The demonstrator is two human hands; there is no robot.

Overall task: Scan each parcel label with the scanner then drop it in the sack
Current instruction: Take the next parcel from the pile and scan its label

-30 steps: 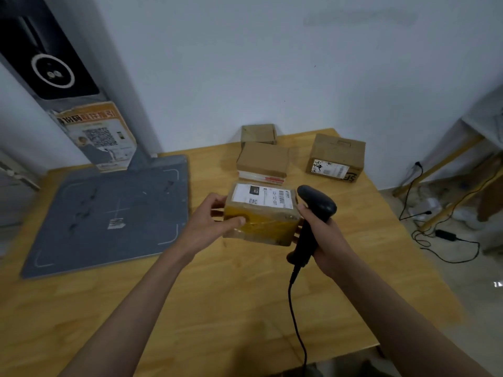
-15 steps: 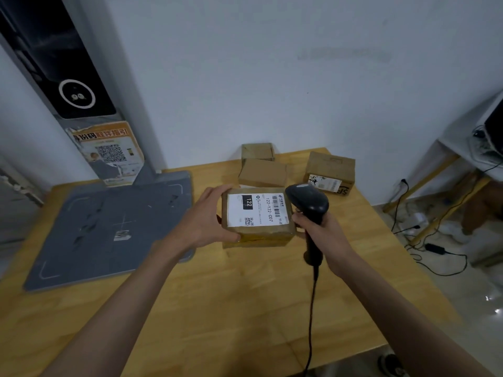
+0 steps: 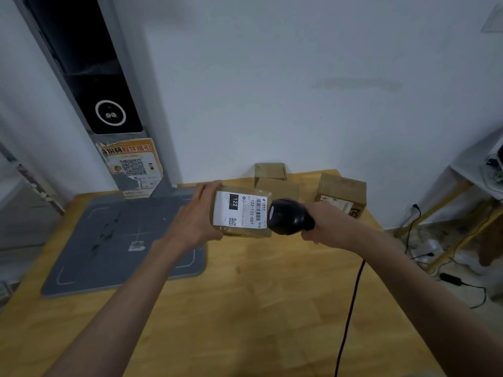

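Above the table [image 3: 245,308], in front of the mat [image 3: 114,240], the parcel [image 3: 241,213] was held up with its label [image 3: 239,210] turned toward the camera and its long axis lying left to right. The scanner [image 3: 288,216] sat just beside its right end, at the barcode. The left hand [image 3: 196,216] gripped the parcel's left end, fingers over the top and thumb below. The right hand [image 3: 329,224] was wrapped round the scanner's handle. No sack was in view.

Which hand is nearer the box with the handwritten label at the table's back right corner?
Right. The right hand, gripping the scanner, sits just in front of that box; the left hand holds the labelled parcel farther left.
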